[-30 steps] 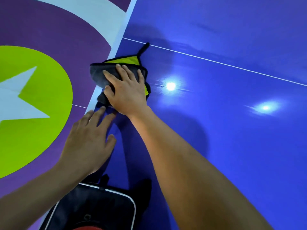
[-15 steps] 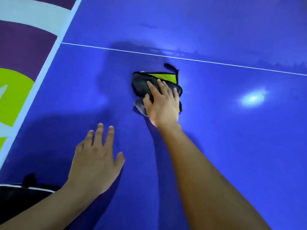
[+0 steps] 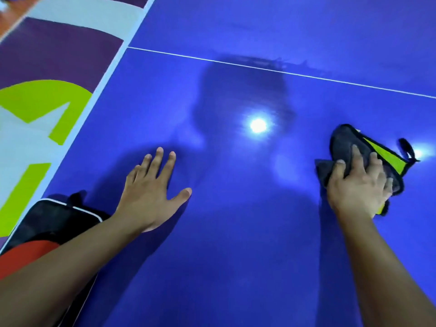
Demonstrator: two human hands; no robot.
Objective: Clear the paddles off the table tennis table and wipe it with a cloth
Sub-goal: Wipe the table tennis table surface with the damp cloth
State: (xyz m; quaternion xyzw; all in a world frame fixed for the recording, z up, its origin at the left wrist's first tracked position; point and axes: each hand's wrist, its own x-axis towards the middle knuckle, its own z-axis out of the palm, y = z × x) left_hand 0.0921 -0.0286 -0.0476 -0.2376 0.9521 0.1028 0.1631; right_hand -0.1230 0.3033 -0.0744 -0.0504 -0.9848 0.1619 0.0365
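The blue table tennis table (image 3: 236, 244) fills most of the view. My right hand (image 3: 356, 187) grips a bunched dark grey cloth (image 3: 342, 142) with a yellow-green panel and a black loop, and holds it down on the table at the right. My left hand (image 3: 148, 192) lies flat on the table at the lower left, fingers spread and holding nothing. A red paddle (image 3: 30, 251) lies in an open black case (image 3: 52, 220) at the table's near left corner, partly hidden by my left forearm.
A thin white line (image 3: 259, 67) crosses the table top beyond my hands. The table's white left edge (image 3: 94, 102) runs diagonally, with purple, white and lime floor (image 3: 47, 55) beyond it. Lamp reflections shine on the surface.
My right hand has slid the cloth from the table's left edge across to the right. My left hand has stayed flat on the table near the case.
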